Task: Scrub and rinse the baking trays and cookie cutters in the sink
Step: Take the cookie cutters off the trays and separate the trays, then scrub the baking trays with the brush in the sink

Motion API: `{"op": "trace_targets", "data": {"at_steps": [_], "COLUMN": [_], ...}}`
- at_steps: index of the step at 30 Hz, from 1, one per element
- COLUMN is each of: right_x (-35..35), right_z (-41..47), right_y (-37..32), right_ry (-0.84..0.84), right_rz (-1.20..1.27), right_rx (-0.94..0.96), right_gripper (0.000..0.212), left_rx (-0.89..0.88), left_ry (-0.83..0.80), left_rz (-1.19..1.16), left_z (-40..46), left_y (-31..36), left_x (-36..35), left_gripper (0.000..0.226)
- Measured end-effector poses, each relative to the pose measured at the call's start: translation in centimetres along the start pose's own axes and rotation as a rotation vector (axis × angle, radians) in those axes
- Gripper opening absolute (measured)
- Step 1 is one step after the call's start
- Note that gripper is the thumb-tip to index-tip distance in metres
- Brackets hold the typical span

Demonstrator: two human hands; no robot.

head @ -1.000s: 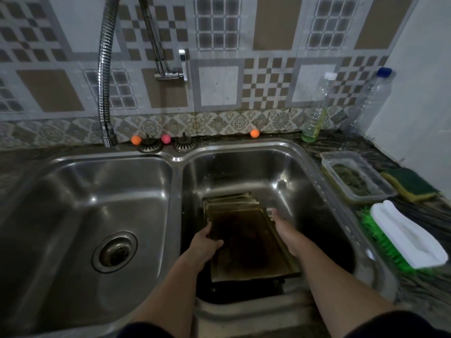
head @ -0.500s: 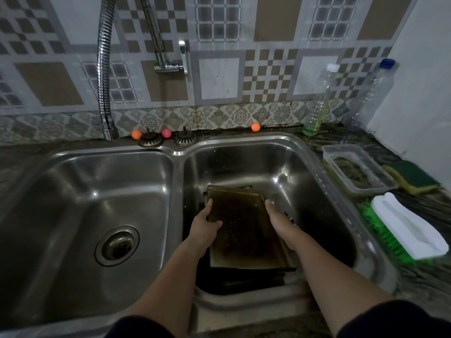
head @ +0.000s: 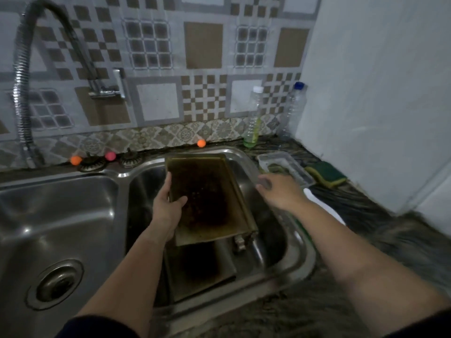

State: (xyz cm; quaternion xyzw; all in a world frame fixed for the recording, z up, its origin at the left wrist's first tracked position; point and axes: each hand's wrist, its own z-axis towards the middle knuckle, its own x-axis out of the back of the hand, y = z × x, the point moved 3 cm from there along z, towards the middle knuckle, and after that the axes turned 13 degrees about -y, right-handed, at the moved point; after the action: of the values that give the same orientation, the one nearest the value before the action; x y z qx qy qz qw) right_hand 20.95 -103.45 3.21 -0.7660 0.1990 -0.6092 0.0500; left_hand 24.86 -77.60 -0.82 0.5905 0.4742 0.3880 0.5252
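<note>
A grimy, dark baking tray is lifted and tilted over the right basin of the steel double sink. My left hand grips its left edge, thumb on the tray's face. My right hand is off the tray, hovering over the sink's right rim with fingers loosely spread and holding nothing. More dark trays lie stacked in the bottom of the right basin. Small metal pieces lie beside them; blur hides what they are.
On the right counter sit a clear plastic container, a green-yellow sponge and a white-handled green brush, partly behind my right arm. Two bottles stand at the back. The flexible faucet hangs over the left basin.
The top tray has come up off the stack, held now by my left hand alone. My right hand let go and moved right toward the counter. The view swung right.
</note>
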Motion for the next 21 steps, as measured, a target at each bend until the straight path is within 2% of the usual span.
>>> {"op": "trace_targets", "data": {"at_steps": [3,7,9,16,21], "right_x": [1.3,0.6,-0.4,0.7,5.5], "right_z": [-2.0,-3.5,-3.7,-3.7,-1.4], "right_y": [5.2,9.7,10.7,10.8,9.1], "right_ry": [0.006,-0.11,-0.165,-0.161,0.023], "right_rz": [-0.173,-0.197,-0.2,-0.139,-0.015], "right_rx": [-0.172,-0.227,-0.196,-0.042,0.093], "right_gripper": [0.042,0.061,0.068,0.068,0.08], "left_rx": [-0.036,-0.092,-0.1,-0.11,-0.123], "left_ry": [0.06,0.111,0.133,0.16,0.159], "left_rz": [0.044,0.04,0.029,0.012,0.013], "left_z": [0.2,0.0,-0.1,0.5,0.9], "left_y": [0.8,1.5,1.6,1.6,1.8], "left_x": [-2.3,-4.7,-5.6,-7.7,-7.7], "left_gripper": [0.074,0.073,0.073,0.074,0.076]}}
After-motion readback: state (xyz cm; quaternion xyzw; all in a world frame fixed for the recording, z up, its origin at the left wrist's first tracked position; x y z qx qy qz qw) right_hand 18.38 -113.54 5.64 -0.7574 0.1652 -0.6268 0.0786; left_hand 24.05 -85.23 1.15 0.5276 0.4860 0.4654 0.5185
